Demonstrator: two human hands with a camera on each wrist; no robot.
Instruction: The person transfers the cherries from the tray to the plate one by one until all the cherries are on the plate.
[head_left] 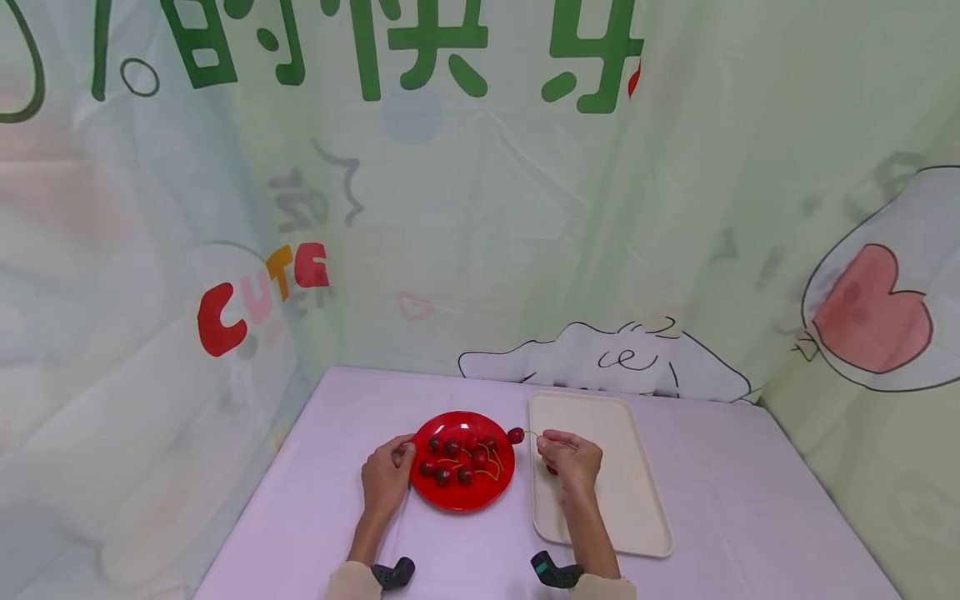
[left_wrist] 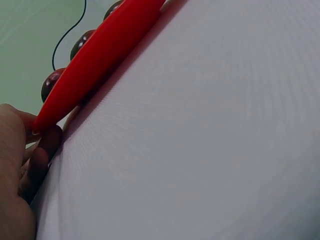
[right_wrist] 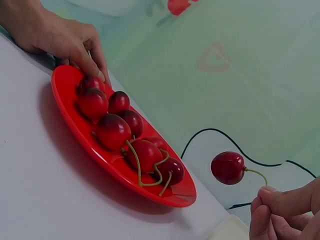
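Note:
A round red plate (head_left: 463, 500) bears several dark red cherries (right_wrist: 112, 131), some with green stems. My left hand (head_left: 386, 477) grips the plate's left rim, thumb above and fingers below in the left wrist view. Between thumb and fingertips, my right hand (head_left: 576, 460) pinches the green stem of one cherry (right_wrist: 227, 168). That cherry sticks out to the left of the hand, between the plate and the cream tray (head_left: 618, 508) in the head view. Another dark red cherry (head_left: 552, 470) shows on the tray, partly hidden by the right hand.
The rectangular tray lies right of the plate on a table with a pale lilac cover (head_left: 750, 500). A printed cloth (head_left: 465, 208) hangs behind and along the sides. Dark wrist straps (head_left: 557, 572) sit on both forearms.

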